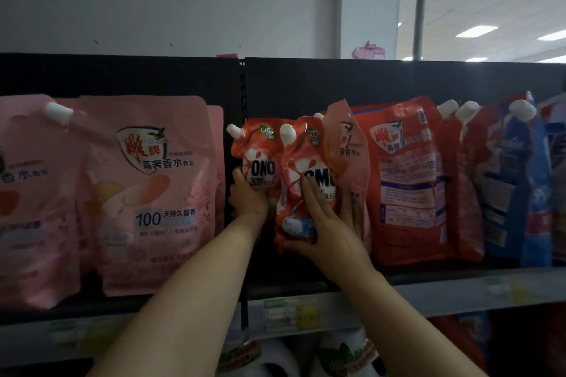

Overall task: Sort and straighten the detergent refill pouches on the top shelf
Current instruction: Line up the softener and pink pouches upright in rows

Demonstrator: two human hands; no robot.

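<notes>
The top shelf (459,289) runs across the scene in front of a black back panel (398,79). On its left stand the large pink pouches (159,193), upright and facing forward. To the right of centre a large red pouch (407,180) leans with its printed back showing, and blue pouches (514,180) crowd the far right, tilted. Between the pink and red groups, a crumpled pink pouch (347,144) stands behind two small red OMO pouches.

The left OMO pouch (260,156) tilts leftward, and the left hand (248,199) grips its lower part, thumb on the front. The right OMO pouch (301,159) overlaps it from the right. The right hand (324,223) lies flat against that pouch's front with straight, spread fingers, the thumb along its bottom edge and the outer fingers reaching the crumpled pink pouch. Each small pouch has a white cap (234,130) at its upper left corner. A blurred price label (288,315) sits on the shelf's near edge.
</notes>
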